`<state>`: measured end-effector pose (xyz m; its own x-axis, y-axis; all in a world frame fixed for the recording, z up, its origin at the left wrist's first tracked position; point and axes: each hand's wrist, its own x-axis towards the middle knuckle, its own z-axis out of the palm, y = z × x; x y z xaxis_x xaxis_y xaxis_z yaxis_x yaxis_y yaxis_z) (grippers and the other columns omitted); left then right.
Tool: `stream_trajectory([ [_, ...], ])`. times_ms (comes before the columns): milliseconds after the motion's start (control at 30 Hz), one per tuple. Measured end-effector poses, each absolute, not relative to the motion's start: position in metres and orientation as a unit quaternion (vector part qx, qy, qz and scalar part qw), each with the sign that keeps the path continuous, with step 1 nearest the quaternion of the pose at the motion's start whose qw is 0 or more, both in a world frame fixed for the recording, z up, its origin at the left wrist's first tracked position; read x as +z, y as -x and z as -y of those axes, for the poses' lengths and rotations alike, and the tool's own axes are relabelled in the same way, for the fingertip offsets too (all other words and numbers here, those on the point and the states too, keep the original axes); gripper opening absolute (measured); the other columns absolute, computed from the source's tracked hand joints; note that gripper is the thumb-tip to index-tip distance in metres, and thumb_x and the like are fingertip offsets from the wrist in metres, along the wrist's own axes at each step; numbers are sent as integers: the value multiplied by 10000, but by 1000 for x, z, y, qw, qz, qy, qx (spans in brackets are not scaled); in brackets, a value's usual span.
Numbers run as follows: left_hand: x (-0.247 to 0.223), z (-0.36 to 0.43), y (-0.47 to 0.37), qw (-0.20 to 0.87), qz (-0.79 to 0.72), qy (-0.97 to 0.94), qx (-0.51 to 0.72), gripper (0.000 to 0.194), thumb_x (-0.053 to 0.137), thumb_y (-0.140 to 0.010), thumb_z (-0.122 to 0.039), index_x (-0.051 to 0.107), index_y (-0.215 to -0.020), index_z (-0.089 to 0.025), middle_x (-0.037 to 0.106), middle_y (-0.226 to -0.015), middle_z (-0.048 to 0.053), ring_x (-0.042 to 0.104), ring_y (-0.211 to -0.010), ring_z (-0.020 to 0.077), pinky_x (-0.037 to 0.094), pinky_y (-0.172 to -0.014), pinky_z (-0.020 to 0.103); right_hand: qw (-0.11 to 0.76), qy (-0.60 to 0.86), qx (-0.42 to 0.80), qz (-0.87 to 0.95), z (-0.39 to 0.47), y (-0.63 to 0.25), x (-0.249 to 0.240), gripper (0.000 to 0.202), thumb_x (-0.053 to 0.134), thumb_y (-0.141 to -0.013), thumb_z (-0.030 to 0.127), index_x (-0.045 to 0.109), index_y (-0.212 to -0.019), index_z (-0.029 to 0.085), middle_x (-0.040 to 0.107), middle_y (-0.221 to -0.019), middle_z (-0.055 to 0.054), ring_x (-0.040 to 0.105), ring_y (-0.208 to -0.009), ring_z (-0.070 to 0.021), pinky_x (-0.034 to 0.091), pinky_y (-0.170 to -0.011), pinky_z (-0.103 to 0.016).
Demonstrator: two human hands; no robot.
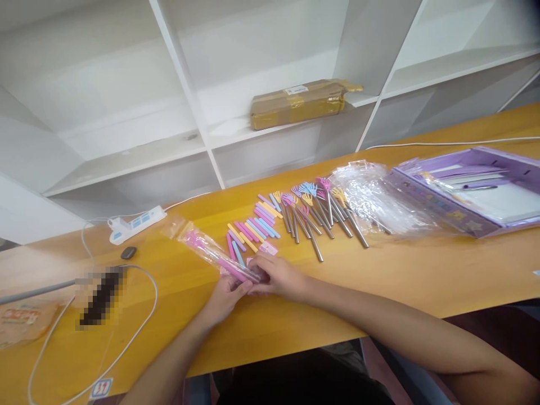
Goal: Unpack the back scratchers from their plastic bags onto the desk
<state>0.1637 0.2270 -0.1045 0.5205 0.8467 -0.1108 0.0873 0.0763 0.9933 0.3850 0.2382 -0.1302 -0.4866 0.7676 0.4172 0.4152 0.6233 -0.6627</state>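
A clear plastic bag holds a pink hand-shaped scratcher head and a pink handle beside metal rods. Around the bag's near end my left hand is closed. Fingers bent, my right hand grips the same end from the other side. Just beyond my hands lie pink, blue, yellow and purple handles in loose rows. Further right is a pile of metal rods with colourful hand-shaped heads. A small pink card rests by my right fingers.
Clear bags are heaped right of the rods, beside a purple box. A power strip, small black object and looping cable lie left. A taped package sits on the shelf behind.
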Motion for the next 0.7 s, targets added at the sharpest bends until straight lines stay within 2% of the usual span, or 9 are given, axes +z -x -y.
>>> stream_trajectory([
  [167, -103, -225, -164, 627, -354, -637, 276, 371, 694, -955, -543, 847, -940, -206, 804, -858, 104, 754, -821, 287, 605, -835, 391, 340, 356, 236, 838, -236, -383, -131, 517, 827, -865, 556, 637, -1178, 191, 704, -1078, -83, 652, -868, -185, 474, -723, -272],
  [333, -108, -225, -161, 612, -378, -630, 293, 554, 558, -1001, -650, 824, -828, -196, 778, -761, 97, 738, -754, 265, 592, -794, 364, 340, 371, 282, 817, -235, -383, -130, 775, 874, -819, 533, 527, -1430, 205, 712, -1101, -79, 677, -841, -189, 516, -748, -288],
  [433, -116, -227, -158, 585, -413, -623, 314, 523, 645, -951, -656, 811, -811, -180, 778, -803, 89, 718, -781, 250, 566, -796, 342, 335, 359, 296, 820, -236, -387, -126, 913, 856, -841, 533, 399, -1558, 201, 688, -1143, -96, 644, -757, -163, 527, -731, -295],
  [533, -121, -231, -155, 589, -442, -553, 390, 475, 768, -866, -634, 779, -780, -168, 753, -798, 68, 682, -758, 215, 554, -771, 316, 343, 303, 284, 842, -237, -392, -124, 986, 854, -841, 535, 332, -1605, 194, 614, -1277, -152, 622, -778, -156, 552, -759, -310],
  [600, -119, -234, -154, 607, -444, -490, 441, 447, 829, -824, -594, 738, -746, -163, 725, -778, 48, 659, -728, 184, 549, -732, 289, 349, 269, 243, 864, -238, -395, -123, 915, 836, -864, 500, 375, -1593, 192, 558, -1338, -173, 631, -896, -183, 565, -822, -326],
  [700, -110, -236, -154, 640, -428, -435, 467, 423, 857, -823, -532, 675, -735, -160, 687, -751, 26, 649, -696, 151, 547, -679, 254, 335, 248, 149, 897, -237, -396, -123, 418, 668, -1008, 374, 623, -1396, 225, 570, -1294, -134, 618, -1003, -195, 551, -869, -322],
])
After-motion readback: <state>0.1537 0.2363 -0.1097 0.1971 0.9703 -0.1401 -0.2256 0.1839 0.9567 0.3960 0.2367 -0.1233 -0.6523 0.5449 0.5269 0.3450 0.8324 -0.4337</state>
